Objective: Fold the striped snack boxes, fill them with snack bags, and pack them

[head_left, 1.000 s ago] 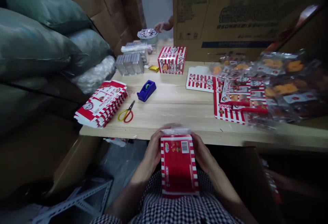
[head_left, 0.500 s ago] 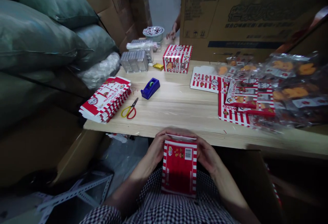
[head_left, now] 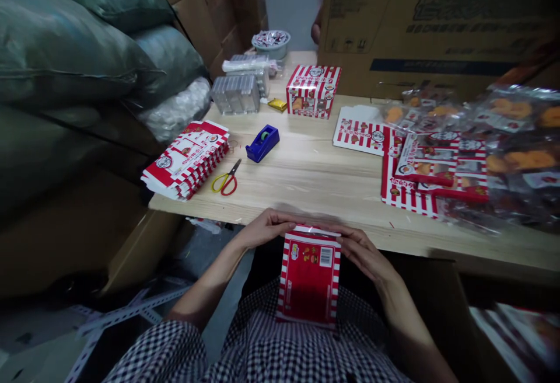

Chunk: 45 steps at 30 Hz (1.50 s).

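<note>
A red-and-white striped carton (head_left: pixel 310 284) stands upright against my body at the table's front edge, its red barcode side facing me. My left hand (head_left: pixel 269 226) grips the top left edge, fingers lying along the far side of the upper flap. At the top right corner my right hand (head_left: pixel 361 250) holds the same carton, its fingers stretched over the flap. Part of the fingers is hidden behind the carton. Nearest on the table are scissors (head_left: pixel 226 180) with yellow and red handles, and a blue tape dispenser (head_left: pixel 263 143).
A stack of flat cartons (head_left: pixel 188 161) lies at left. A made-up striped box (head_left: pixel 313 92) stands behind, beside clear plastic trays (head_left: pixel 236 94) and a bowl of small packets (head_left: pixel 270 44). Bagged snacks (head_left: pixel 520 158) and more cartons (head_left: pixel 411 193) cover the right. A large cardboard box (head_left: pixel 429 38) blocks the back.
My left hand has shifted outward and over the carton's top edge, and my right fingers have moved onto the flap. The view has turned slightly; the co-worker's hand has drawn back behind the large box.
</note>
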Available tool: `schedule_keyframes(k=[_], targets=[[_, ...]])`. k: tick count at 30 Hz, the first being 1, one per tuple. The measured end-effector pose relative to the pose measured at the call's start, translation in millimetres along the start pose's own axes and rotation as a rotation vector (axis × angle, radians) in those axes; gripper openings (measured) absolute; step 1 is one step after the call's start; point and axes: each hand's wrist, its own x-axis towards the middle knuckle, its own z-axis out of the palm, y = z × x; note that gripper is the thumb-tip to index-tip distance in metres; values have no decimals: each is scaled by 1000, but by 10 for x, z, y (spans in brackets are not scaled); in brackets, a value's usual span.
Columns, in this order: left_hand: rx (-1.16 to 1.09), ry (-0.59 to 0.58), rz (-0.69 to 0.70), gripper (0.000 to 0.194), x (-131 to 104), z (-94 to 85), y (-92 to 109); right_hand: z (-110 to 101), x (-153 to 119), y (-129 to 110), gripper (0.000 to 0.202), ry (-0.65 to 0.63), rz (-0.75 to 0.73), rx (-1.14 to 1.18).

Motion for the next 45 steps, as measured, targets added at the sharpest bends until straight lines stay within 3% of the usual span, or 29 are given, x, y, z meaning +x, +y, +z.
schedule_keyframes(k=[7,12,16,21,24,27,32,37,39,41,43,45], targets=[[146,31,-29,25,81,-65,42,22,196,-100,30,-66,-19,-156],[187,-39,-6,27,148,-53,93,-22,278,-190,32,-146,32,-204],[220,-45,-5,26,117,6,124,11,223,-247,24,-131,-2,-236],[162,-78,28,29,-110,102,179,99,4,-254,25,-129,-81,-328],[223,14,60,32,-249,178,165,149,-123,-195,32,-138,-146,-381],[234,105,69,29,-316,255,110,208,-195,-120,29,-53,-210,-396],[147,133,87,25,-328,321,9,243,-225,-93,23,19,-261,-468],[240,218,164,29,-260,359,-101,263,-127,-100,27,29,-276,-511],[249,165,179,29,-144,282,-116,255,-59,-68,27,54,-298,-543],[280,171,198,30,37,58,-63,217,-1,-27,26,96,-317,-543],[386,406,244,32,250,-324,72,159,28,4,27,132,-335,-541],[565,869,279,38,465,-788,253,102,22,9,28,169,-363,-559]])
